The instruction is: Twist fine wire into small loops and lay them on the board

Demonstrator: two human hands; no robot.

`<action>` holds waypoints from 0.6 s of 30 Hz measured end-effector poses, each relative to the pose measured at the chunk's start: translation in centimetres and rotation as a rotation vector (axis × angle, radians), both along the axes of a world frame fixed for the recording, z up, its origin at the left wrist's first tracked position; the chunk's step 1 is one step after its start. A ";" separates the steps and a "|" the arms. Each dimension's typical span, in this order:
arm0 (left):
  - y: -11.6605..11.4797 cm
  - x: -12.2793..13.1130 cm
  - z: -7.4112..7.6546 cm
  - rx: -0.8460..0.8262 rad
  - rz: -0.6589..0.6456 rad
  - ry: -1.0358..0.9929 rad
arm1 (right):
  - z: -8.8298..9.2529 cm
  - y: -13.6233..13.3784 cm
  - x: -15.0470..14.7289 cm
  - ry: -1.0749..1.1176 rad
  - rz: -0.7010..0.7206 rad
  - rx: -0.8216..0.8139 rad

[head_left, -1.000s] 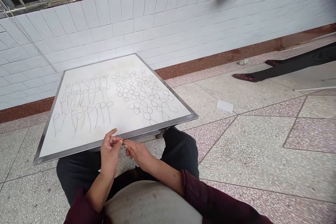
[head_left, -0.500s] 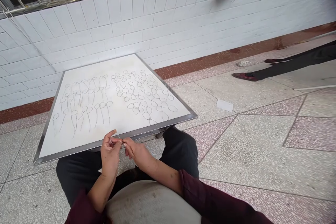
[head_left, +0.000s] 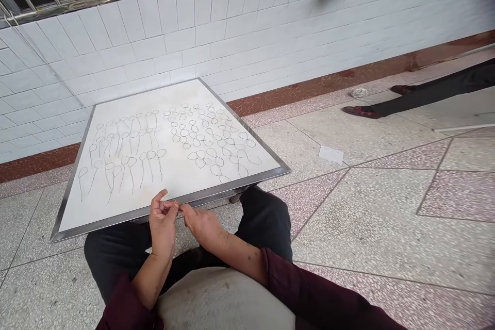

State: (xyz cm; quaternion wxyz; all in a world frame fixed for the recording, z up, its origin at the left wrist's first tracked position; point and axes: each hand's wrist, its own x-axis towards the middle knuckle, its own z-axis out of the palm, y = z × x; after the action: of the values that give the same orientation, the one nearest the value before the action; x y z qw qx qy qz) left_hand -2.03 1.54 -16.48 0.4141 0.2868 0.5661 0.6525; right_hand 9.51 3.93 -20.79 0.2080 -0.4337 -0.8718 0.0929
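Observation:
My left hand (head_left: 162,221) and my right hand (head_left: 201,224) meet at the near edge of a white board with a metal rim (head_left: 228,193). Both pinch a thin piece of wire (head_left: 172,201) that is bent into a small loop at my left thumb and forefinger. The board lies on my knees. Rows of bent wire pieces lie on it: single loops with long stems (head_left: 119,157) on the left, double loops (head_left: 211,139) on the right.
A white tiled wall (head_left: 232,26) with a brown skirting runs behind the board. Another person's legs and shoes (head_left: 363,112) stretch over the speckled floor at the right. A small white scrap (head_left: 331,155) lies on the floor.
My hands stay together at the board's edge, with only small finger movements on the wire. The view has shifted slightly.

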 end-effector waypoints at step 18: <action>0.3 -0.7 0.9 -0.004 0.009 -0.047 | 2.5 -0.5 0.6 0.166 0.057 -0.378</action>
State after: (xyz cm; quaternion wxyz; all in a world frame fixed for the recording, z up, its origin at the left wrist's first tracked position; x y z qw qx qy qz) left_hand -2.72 1.82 -15.57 0.4250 0.2679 0.5588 0.6598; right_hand 10.07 3.40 -18.30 0.1914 -0.4313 -0.8306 0.2959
